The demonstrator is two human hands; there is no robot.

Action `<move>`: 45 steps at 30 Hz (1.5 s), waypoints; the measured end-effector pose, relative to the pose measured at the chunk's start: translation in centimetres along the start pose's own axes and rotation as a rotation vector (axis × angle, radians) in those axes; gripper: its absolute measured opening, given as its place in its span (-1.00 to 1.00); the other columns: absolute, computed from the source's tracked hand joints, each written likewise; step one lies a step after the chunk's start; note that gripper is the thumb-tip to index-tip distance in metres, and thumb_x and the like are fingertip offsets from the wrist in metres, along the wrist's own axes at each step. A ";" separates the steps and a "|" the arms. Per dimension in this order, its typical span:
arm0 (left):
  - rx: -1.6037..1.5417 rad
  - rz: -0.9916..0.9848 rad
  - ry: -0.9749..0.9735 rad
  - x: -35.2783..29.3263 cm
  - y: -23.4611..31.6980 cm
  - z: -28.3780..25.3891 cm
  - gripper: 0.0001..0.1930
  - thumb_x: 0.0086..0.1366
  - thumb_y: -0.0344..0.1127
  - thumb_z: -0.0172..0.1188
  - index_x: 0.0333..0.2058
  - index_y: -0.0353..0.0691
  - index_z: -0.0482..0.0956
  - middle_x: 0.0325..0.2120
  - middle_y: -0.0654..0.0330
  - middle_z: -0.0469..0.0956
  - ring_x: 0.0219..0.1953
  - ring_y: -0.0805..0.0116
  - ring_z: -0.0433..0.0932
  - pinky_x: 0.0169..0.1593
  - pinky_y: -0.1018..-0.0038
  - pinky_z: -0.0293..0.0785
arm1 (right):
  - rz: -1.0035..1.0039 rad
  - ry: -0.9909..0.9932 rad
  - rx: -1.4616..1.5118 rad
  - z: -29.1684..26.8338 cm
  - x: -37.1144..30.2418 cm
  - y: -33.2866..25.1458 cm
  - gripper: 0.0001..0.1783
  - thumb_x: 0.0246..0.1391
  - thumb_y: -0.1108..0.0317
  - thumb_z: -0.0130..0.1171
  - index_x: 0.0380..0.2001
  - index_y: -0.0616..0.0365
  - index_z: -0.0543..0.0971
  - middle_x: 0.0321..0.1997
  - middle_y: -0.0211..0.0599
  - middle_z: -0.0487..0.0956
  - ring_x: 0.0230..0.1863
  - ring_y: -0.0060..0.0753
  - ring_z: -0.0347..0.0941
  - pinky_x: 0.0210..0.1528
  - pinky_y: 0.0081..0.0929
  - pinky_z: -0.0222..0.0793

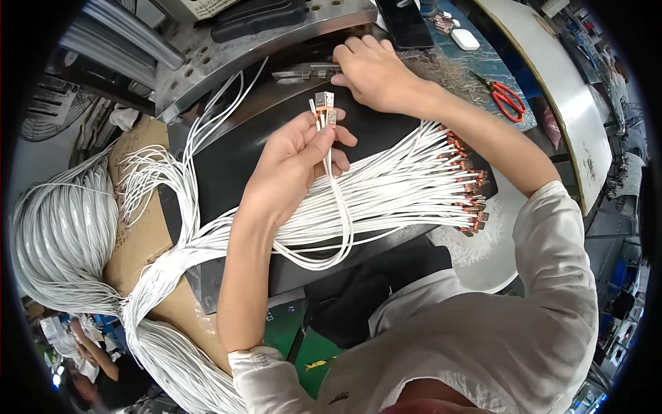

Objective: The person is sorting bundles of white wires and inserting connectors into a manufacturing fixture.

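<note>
Several white USB cables (pixel 339 196) are gripped in my left hand (pixel 289 155), which is closed round them below their plugs. Their silver metal USB plugs (pixel 325 101) point up past my thumb, and the cables loop down over a large bundle. Farther off, my right hand (pixel 372 72) has its fingers curled at the end of a narrow metal fixture (pixel 303 73); what its fingertips hold, if anything, is hidden. Beneath my left hand, the fanned bundle of white cables (pixel 386 183) lies on a black mat (pixel 234 148), with orange-marked plugs (pixel 472 183) at its right end.
A metal machine plate (pixel 276 41) with steel columns (pixel 127 41) stands at the back left. Coiled white cables (pixel 65 234) lie on the left. Red-handled scissors (pixel 508 102), a black phone (pixel 405 24) and a white case (pixel 465 39) lie back right. Another person (pixel 103 372) is at lower left.
</note>
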State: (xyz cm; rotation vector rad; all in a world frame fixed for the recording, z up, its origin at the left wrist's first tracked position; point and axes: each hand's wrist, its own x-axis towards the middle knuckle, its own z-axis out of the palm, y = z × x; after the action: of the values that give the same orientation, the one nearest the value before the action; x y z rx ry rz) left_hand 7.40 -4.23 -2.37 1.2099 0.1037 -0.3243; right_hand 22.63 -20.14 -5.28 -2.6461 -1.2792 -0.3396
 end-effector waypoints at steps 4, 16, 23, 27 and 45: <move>-0.053 -0.046 0.053 -0.3 -0.1 -0.2 -0.68 0.41 -0.40 0.15 0.09 -0.34 0.45 -0.26 0.17 0.58 -0.33 0.46 0.58 -0.23 0.56 0.55 | 0.048 -0.027 0.227 -1.2 -0.7 -0.5 -0.68 0.16 0.27 0.24 -0.17 0.27 0.43 -0.19 0.08 0.53 -0.14 0.23 0.50 -0.10 0.03 0.42; 0.262 0.062 0.277 0.7 -1.4 2.1 -0.78 0.40 -0.47 0.13 -0.07 -0.48 0.39 -0.35 0.05 0.65 -0.40 0.44 0.63 -0.27 0.55 0.59 | 0.367 -0.294 1.451 -1.6 -2.6 -1.5 -0.65 0.39 0.11 0.02 -0.21 0.20 0.58 -0.37 -0.51 0.55 -0.36 -0.70 0.43 -0.29 -0.65 0.39; 0.247 0.074 0.286 1.1 -1.0 1.8 -0.83 0.38 -0.43 0.19 -0.19 -0.45 0.48 -0.39 0.11 0.65 -0.45 0.54 0.58 -0.36 0.62 0.51 | 0.279 -0.263 1.316 -2.2 -3.1 -2.5 -0.75 0.40 0.28 -0.03 -0.03 0.20 0.50 -0.36 -0.50 0.53 -0.40 -0.71 0.38 -0.34 -0.67 0.32; 0.267 0.148 0.354 0.4 -1.4 1.0 -0.80 0.34 -0.35 0.28 -0.21 -0.40 0.61 -0.46 0.22 0.63 -0.55 0.60 0.47 -0.45 0.64 0.43 | 0.422 -0.343 1.328 -3.6 -3.3 -2.7 -0.76 0.40 0.25 -0.01 -0.08 0.17 0.51 -0.33 -0.48 0.56 -0.42 -0.73 0.43 -0.46 -0.73 0.23; 0.354 0.059 0.369 0.2 -0.9 1.5 -0.73 0.48 -0.26 0.06 -0.13 -0.44 0.45 -0.53 0.18 0.57 -0.65 0.58 0.44 -0.56 0.64 0.31 | 0.300 -0.256 1.348 -2.7 -2.9 -1.0 -0.69 0.16 0.32 0.31 -0.10 0.25 0.54 -0.35 -0.47 0.63 -0.47 -0.77 0.43 -0.46 -0.77 0.24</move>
State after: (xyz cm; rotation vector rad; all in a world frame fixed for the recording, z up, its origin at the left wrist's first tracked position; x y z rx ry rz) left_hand 7.21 -5.95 -2.74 1.6126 0.3398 -0.0639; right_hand 19.75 -22.39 -3.44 -1.6221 -0.6693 0.6923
